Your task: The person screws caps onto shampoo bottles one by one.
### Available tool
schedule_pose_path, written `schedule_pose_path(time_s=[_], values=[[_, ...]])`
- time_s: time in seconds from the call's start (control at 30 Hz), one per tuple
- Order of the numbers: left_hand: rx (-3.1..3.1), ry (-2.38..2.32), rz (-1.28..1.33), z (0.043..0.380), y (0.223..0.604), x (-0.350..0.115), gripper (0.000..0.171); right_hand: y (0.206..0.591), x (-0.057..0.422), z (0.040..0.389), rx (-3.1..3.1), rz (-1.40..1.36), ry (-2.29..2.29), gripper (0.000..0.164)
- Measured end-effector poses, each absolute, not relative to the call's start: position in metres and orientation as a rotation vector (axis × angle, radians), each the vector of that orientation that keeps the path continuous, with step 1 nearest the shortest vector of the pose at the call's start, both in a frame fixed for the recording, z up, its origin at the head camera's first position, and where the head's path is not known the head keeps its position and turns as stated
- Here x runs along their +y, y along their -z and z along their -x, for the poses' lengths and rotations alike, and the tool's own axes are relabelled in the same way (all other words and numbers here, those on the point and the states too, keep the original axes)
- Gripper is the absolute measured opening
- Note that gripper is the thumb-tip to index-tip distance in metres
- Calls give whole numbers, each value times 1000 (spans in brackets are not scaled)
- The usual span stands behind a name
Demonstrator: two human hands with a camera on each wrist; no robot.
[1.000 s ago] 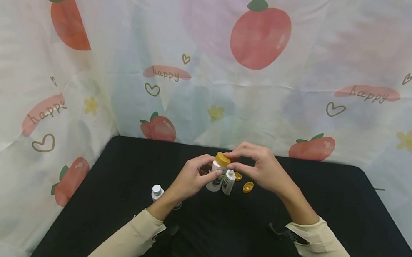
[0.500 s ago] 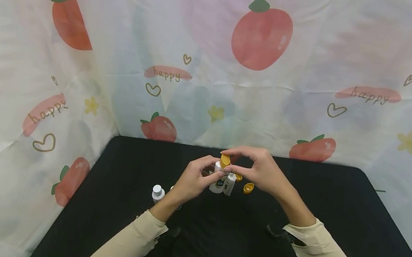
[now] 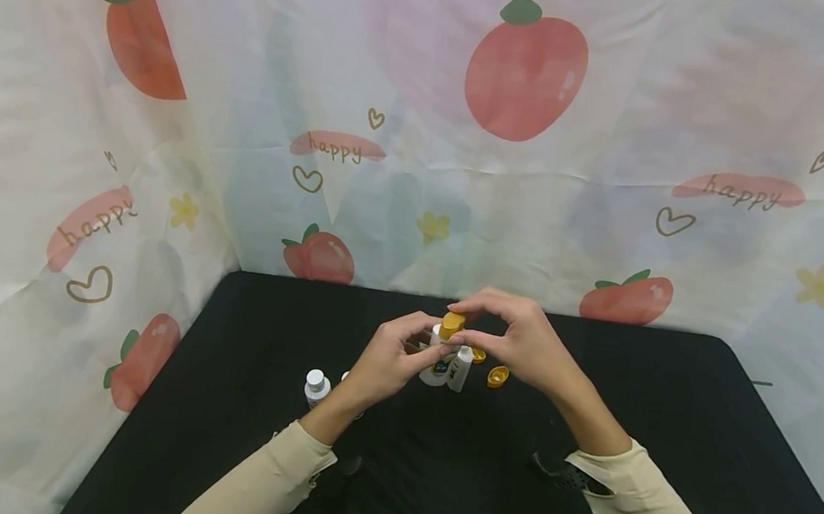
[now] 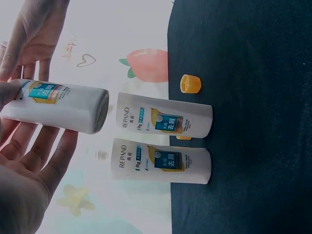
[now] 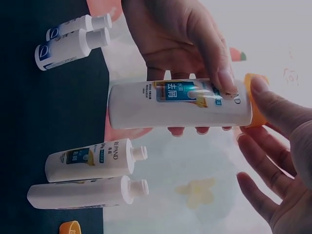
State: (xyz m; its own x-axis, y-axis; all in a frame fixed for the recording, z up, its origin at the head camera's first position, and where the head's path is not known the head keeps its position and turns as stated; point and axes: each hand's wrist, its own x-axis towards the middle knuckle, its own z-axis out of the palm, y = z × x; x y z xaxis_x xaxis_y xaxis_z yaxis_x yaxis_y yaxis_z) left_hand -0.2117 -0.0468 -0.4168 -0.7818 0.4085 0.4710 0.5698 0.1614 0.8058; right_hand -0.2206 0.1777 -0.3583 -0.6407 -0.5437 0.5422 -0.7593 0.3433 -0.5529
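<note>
White bottle [image 5: 180, 114] with yellow cap [image 3: 452, 326], held between my hands.
My left hand [image 3: 395, 357] grips its body, thumb across the label side, fingers behind; my right hand [image 3: 517, 337] pinches the cap at its top end. I judge the bottle light, smooth, slightly yielding, best held mid-body; the cap, stiff, by its rim. Two uncapped bottles [image 4: 164, 119] [image 4: 161, 161] stand near it.

left hand [image 3: 388, 357] curled, right hand [image 3: 524, 337] pinching; forearms [image 3: 257, 475] angled inward.
</note>
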Motion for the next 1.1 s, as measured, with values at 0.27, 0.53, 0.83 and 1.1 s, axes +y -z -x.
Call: schedule_pose_path(time_s=[0.27,0.53,0.83,1.1], values=[[-2319,1693,948,211,417,-48,27,359,180,220,-2359,-1149,-1184,34],[-2333,1684,910,212,418,-49,28,359,183,220,-2359,-1141,-1169,32],[-2343,1696,892,212,417,-50,30,358,184,219,-2369,-1143,-1184,33],[-2334,1701,897,211,416,-50,29,358,182,219,-2321,-1157,-1187,33]])
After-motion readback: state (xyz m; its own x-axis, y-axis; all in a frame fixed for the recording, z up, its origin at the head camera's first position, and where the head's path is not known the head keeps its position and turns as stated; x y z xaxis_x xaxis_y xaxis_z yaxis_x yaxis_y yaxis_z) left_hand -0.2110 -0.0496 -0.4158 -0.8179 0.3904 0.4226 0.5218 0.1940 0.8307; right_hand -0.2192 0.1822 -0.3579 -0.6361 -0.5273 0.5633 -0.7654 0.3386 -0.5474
